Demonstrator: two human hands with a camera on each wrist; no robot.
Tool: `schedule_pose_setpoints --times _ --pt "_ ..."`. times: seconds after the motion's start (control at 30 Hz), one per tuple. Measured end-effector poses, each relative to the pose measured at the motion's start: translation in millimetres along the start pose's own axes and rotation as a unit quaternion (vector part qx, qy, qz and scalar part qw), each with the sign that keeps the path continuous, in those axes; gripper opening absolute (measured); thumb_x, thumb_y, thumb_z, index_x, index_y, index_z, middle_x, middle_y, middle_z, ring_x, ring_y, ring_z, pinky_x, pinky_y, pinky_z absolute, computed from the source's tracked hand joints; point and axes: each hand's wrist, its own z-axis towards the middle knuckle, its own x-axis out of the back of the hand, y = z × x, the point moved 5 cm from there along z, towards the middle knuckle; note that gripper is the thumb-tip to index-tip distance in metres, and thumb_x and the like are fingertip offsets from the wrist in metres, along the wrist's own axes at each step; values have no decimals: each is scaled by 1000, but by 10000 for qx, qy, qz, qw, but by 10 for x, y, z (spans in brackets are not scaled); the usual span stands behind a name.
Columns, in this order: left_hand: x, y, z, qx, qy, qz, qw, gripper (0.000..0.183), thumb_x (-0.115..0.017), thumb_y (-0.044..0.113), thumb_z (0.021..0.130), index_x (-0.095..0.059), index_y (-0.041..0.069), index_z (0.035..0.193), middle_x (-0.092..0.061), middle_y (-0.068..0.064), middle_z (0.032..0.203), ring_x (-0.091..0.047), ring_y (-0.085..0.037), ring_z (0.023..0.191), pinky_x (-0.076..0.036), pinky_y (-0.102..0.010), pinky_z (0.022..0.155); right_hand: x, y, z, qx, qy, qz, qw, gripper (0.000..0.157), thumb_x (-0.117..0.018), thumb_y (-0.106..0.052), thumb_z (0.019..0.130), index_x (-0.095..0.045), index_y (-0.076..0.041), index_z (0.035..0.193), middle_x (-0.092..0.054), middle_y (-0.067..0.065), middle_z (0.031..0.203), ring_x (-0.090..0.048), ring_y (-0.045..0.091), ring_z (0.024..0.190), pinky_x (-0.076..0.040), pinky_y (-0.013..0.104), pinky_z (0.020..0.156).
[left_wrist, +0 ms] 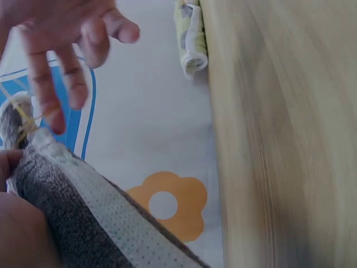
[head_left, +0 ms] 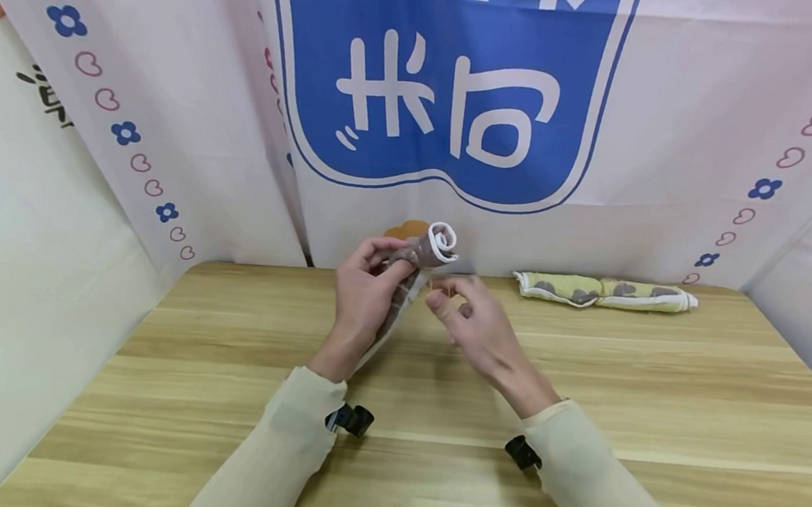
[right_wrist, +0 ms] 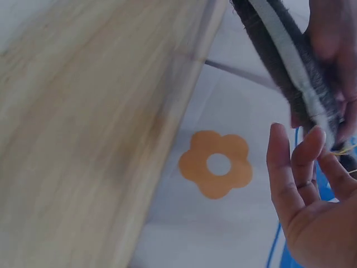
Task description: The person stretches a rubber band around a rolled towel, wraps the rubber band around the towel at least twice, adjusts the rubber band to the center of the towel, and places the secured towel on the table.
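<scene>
Grey-brown towelling roll (head_left: 426,250) in the left hand (head_left: 371,289): on my head feed I see thumb and fingers clamped round it, above the wooden table (head_left: 429,489). Just right of that grip is the right hand (head_left: 483,325); farther right, a green roll (head_left: 565,289) lies along the table's far edge. My left-wrist feed shows a yellow band (left_wrist: 24,117) on the towelling roll, just beyond the grip. On my right-wrist feed the band meets the right hand's fingers; whether they pinch it, I cannot tell.

Cream sleeves (head_left: 257,466) bear small black cuff pieces (head_left: 360,421), apparently cameras.
</scene>
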Motion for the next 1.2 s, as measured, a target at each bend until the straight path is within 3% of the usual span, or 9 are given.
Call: schedule_pose_setpoints --times 0.13,0.37,0.57,0.83,1.03,1.2 --pt "-40 14 -20 -116 -393 -213 9989 19 -77 0 92 -73 3 110 -79 -7 109 -71 -16 91 -55 -24 74 66 112 21 -456 135 651 9967 87 -56 -80 93 -61 -6 141 -54 13 132 -66 27 70 -56 37 68" --pt "-79 37 -39 -285 -878 -216 9955 19 -75 -2 93 -72 1 112 -79 -10 109 -72 -17 92 -55 -26 77 70 168 83 -579 87 1627 9849 120 -72 -83 75 -43 1 154 -50 30 144 -71 46 98 -64 48 76" --pt "-92 46 -36 -443 -1089 -58 9930 20 -75 -3 93 -72 0 112 -79 -12 110 -72 -18 95 -56 -27 80 88 169 88 -621 88 2232 9728 132 -73 -87 64 -39 3 155 -54 30 139 -70 39 105 -64 47 77" --pt "-105 86 -42 -867 -1282 288 9875 21 -76 -5 91 -74 0 111 -78 -12 109 -71 -18 94 -55 -28 78 110 156 89 -431 -160 2681 9623 134 -69 -90 67 -36 3 158 -51 30 139 -71 35 108 -64 50 79" --pt "-118 125 -52 -1461 -1488 994 9730 17 -77 -2 93 -77 4 109 -77 -7 105 -70 -18 87 -58 -30 74 165 181 117 -427 -174 3034 9518 130 -68 -88 68 -39 5 154 -51 27 146 -69 33 110 -64 52 79" --pt "-129 134 -59 -1859 -1698 1435 9571 14 -77 -2 94 -78 4 107 -76 -6 96 -65 -15 74 -55 -26 64 225 199 129 -419 -182 2950 9544 128 -71 -87 68 -41 7 148 -54 29 139 -68 33 111 -64 50 81"
